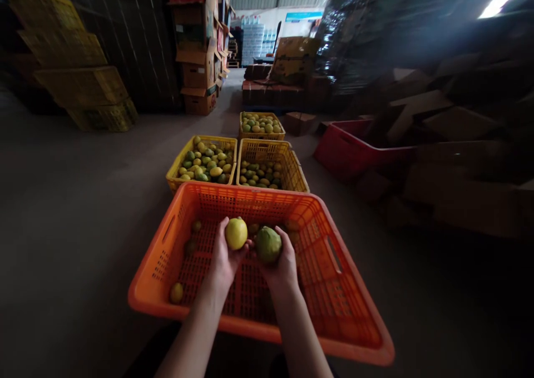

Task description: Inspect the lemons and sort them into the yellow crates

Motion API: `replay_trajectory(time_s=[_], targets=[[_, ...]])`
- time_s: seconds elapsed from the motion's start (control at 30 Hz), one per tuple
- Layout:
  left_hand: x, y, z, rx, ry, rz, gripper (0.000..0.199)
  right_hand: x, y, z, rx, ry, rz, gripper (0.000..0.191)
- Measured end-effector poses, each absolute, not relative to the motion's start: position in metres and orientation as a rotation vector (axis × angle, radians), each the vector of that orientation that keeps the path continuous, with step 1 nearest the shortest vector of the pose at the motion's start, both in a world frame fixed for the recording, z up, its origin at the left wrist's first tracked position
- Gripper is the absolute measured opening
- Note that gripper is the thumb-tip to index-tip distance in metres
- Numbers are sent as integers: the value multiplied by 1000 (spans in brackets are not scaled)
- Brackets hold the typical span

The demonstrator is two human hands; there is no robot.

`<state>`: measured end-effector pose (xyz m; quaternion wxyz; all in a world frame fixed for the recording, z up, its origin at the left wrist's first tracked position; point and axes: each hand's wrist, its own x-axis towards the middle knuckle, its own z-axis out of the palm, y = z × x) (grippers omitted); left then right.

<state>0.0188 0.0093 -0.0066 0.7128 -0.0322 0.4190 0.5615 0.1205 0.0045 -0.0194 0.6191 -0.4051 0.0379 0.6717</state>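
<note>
Over a large orange crate point(250, 327), my left hand point(225, 258) holds a yellow lemon point(236, 234). Beside it, my right hand point(283, 264) is wrapped round a dark green fruit point(268, 245). The two hands are close together, fingertips nearly meeting between the fruits. Several fruits lie on the crate's floor, one yellowish fruit point(176, 293) near its left front corner and others behind my hands, partly hidden by them.
Beyond the orange crate stand a left yellow crate point(170, 173), a right yellow crate point(297, 169) and a far yellow crate point(262, 136), all with fruits. A red bin point(348, 155) and cardboard point(454, 177) lie right; stacked yellow crates point(87, 86) stand left.
</note>
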Motion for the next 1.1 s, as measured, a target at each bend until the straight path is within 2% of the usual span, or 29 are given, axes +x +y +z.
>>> replay_trajectory(time_s=[0.2,0.4,0.57,0.7,0.9,1.1], targets=[[20,8,-9,-92,925,1301,25,122,8,-31,-928,89,1515,16],[15,9,-4,-102,956,1235,28,121,6,-22,-945,124,1490,8],[15,10,-3,-102,902,1203,34,118,7,-16,-979,197,1551,22],[14,10,3,-66,995,1279,29,120,5,-16,-920,118,1459,9],[14,9,-2,-108,918,1198,36,120,7,-24,-985,220,1584,19],[18,10,-5,-112,948,1331,15,117,6,-16,-968,251,1495,15]])
